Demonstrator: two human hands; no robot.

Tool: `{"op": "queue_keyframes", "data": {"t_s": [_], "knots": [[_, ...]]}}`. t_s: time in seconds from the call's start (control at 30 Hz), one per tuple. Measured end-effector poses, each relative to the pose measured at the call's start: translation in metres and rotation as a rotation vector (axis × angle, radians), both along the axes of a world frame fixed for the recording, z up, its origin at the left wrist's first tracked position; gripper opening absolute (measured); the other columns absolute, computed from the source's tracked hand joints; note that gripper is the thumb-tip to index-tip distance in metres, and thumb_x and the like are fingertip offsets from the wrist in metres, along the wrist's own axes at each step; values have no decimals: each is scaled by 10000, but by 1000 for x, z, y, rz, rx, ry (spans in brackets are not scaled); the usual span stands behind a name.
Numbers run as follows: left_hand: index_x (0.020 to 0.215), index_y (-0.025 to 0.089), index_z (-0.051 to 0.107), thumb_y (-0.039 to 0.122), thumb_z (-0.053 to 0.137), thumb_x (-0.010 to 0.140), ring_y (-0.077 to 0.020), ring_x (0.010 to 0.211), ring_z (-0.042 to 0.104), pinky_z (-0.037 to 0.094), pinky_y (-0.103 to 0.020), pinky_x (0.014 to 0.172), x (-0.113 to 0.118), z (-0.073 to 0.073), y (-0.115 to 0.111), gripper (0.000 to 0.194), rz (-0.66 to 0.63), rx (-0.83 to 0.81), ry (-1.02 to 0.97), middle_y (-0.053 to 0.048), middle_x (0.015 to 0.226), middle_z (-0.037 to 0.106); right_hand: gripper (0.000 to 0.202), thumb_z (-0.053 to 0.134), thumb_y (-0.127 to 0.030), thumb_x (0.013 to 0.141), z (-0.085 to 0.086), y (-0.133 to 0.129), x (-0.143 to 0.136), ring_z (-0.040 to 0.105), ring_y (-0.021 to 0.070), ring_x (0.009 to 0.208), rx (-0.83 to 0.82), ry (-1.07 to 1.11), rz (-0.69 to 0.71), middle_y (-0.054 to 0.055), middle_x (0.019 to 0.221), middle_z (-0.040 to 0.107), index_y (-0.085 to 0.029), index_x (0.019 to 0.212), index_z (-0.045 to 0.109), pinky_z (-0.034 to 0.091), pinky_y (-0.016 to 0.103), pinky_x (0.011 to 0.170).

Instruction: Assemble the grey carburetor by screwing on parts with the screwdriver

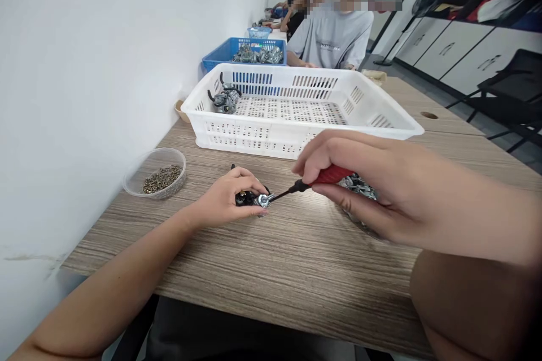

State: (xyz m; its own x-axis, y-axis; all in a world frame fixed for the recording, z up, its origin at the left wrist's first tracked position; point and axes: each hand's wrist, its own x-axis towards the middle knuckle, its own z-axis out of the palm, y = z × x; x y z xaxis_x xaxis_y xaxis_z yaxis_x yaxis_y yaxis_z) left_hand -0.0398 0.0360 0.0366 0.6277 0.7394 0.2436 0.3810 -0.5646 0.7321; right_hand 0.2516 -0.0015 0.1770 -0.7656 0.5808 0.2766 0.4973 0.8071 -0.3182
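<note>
My left hand (231, 196) rests on the wooden table (296, 259) and grips a small black and silver metal part (256, 199). My right hand (359, 180) holds a red-handled screwdriver (328, 176), whose dark shaft slants left and down with its tip at the silver end of the part. Behind my right hand, partly hidden, lies a pile of similar metal parts (359, 185).
A clear bowl of small screws (156, 172) sits at the left by the wall. A white slotted basket (296, 107) with one assembled part stands ahead, a blue basket (245, 53) of parts behind it. A person in a grey shirt (334, 34) sits further along.
</note>
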Motion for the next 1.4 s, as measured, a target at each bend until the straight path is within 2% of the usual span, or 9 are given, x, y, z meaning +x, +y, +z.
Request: {"op": "queue_keyframes", "data": {"t_s": [0.13, 0.27, 0.43, 0.63, 0.8, 0.9, 1.0, 1.1, 1.4], "knots": [[1197, 216, 808, 351, 917, 894, -282, 1245, 659, 562, -419, 1070, 0, 2, -1, 350, -1, 2, -1, -98, 1165, 762, 193, 575, -402, 1108, -2, 4, -4, 638, 205, 676, 167, -41, -73, 23, 882, 734, -268, 1020, 682, 410, 356, 607], [1186, 210, 803, 338, 918, 892, -278, 1242, 659, 566, -406, 1061, 0, 0, 0, 340, -14, 25, -20, -99, 1155, 770, 256, 633, -483, 1068, -6, 6, -5, 587, 205, 564, 250, -51, -202, 1, 688, 691, -266, 941, 675, 318, 344, 575], [1173, 216, 806, 346, 916, 896, -269, 1224, 664, 554, -411, 1080, -1, -4, 1, 326, -18, 60, -25, -95, 1167, 773, 196, 629, -449, 1055, -6, 6, -2, 679, 234, 683, 132, -46, -170, 35, 868, 773, -255, 1075, 642, 391, 342, 598], [1187, 228, 808, 356, 919, 892, -282, 1246, 671, 571, -424, 1076, 0, -3, 0, 340, 1, 52, -17, -96, 1170, 771, 287, 605, -508, 1084, -6, 5, -5, 579, 202, 513, 300, -78, -178, -4, 669, 712, -266, 930, 627, 264, 339, 536], [1184, 217, 818, 355, 928, 883, -283, 1231, 685, 590, -414, 1054, 3, -3, -1, 348, 24, 71, -20, -100, 1151, 767, 291, 605, -509, 1061, -2, -3, -8, 530, 201, 457, 294, -112, -235, -12, 563, 625, -270, 897, 636, 241, 335, 523], [1171, 223, 822, 383, 940, 869, -278, 1194, 690, 598, -410, 1031, 4, -5, -2, 361, 55, 80, -24, -95, 1127, 768, 195, 619, -438, 1034, -2, -4, -8, 604, 225, 552, 240, -94, -266, 18, 692, 701, -265, 947, 633, 307, 341, 535], [1134, 241, 826, 393, 944, 864, -273, 1186, 682, 592, -401, 1027, 4, -6, -3, 332, 66, 82, -18, -77, 1101, 776, 160, 616, -352, 1030, -5, 0, -8, 703, 250, 766, 86, -30, -181, 66, 975, 774, -245, 1148, 610, 446, 356, 618], [1123, 252, 832, 391, 955, 852, -259, 1156, 688, 591, -392, 1020, 4, -6, -4, 329, 85, 82, -20, -67, 1109, 771, 165, 576, -282, 1047, -8, 5, -9, 717, 247, 851, 15, 36, -133, 83, 1045, 757, -223, 1201, 579, 498, 361, 694], [1102, 249, 843, 385, 971, 831, -256, 1135, 699, 595, -398, 1019, 7, -9, -5, 328, 128, 97, -33, -62, 1088, 777, 87, 585, -306, 1055, -5, 2, -12, 622, 233, 672, 203, -45, -179, 50, 844, 729, -224, 1037, 606, 342, 350, 593]]}}
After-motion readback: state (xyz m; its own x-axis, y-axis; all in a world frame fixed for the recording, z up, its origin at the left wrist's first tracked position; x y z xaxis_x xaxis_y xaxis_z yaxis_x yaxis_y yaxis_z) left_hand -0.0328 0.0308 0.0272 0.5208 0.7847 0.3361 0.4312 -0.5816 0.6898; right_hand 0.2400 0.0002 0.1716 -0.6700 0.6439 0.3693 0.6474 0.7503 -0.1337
